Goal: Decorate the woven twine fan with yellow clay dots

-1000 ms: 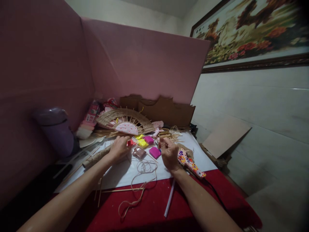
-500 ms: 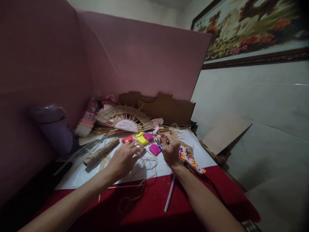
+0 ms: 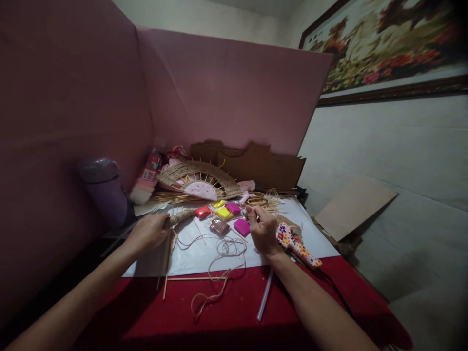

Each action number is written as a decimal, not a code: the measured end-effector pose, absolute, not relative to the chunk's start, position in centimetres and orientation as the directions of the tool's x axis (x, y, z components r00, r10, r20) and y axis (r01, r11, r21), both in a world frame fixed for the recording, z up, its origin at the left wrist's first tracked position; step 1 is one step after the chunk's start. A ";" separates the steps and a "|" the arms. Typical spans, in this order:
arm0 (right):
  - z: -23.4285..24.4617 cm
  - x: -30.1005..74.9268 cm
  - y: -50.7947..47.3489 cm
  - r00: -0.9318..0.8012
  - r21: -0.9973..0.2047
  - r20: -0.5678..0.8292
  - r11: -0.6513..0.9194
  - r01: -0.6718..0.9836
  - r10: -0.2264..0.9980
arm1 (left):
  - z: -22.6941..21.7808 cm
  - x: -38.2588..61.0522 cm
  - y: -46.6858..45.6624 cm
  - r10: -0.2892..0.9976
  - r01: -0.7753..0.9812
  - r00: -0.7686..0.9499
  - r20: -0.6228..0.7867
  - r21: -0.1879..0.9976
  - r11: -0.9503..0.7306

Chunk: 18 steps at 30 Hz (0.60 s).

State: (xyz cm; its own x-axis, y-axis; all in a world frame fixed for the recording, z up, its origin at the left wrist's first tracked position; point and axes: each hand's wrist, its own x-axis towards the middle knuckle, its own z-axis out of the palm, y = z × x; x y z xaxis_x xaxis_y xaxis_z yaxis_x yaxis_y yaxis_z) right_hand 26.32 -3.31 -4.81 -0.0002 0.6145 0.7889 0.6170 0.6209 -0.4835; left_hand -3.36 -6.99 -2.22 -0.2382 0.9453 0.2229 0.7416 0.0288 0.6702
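Observation:
My left hand [image 3: 148, 233] is closed over the near end of a twine-wrapped tube [image 3: 182, 216], whose far end points at the clay packets. My right hand [image 3: 263, 229] is curled closed beside a magenta clay packet [image 3: 242, 226]; whatever its fingers hold is hidden. Between the hands lie a brown clay packet [image 3: 219, 227], a red one [image 3: 203, 211] and a yellow one [image 3: 224, 212]. Loose twine [image 3: 231, 247] loops over the white sheet [image 3: 190, 263] and down onto the red cloth [image 3: 146, 312]. A flower-patterned glue gun [image 3: 298, 245] lies right of my right wrist.
Behind the packets rests a woven twine fan [image 3: 224, 180] with thin sticks. Torn cardboard [image 3: 256, 165] leans on the pink partition [image 3: 226, 92]. A purple cup [image 3: 106, 197] stands left. A clear glue stick [image 3: 265, 295] lies near my right forearm, and a thin stick [image 3: 193, 278] crosses the front.
My left hand has moved left from near the clay packets onto the twine-wrapped tube, uncovering the brown packet. My right hand keeps nearly the same pose. The view has shifted slightly left.

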 end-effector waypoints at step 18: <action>1.9 21.7 -8.0 -0.601 -0.905 0.279 0.414 0.096 0.749 | 3.6 -0.6 -9.8 0.921 0.604 0.091 0.378 0.714 -0.353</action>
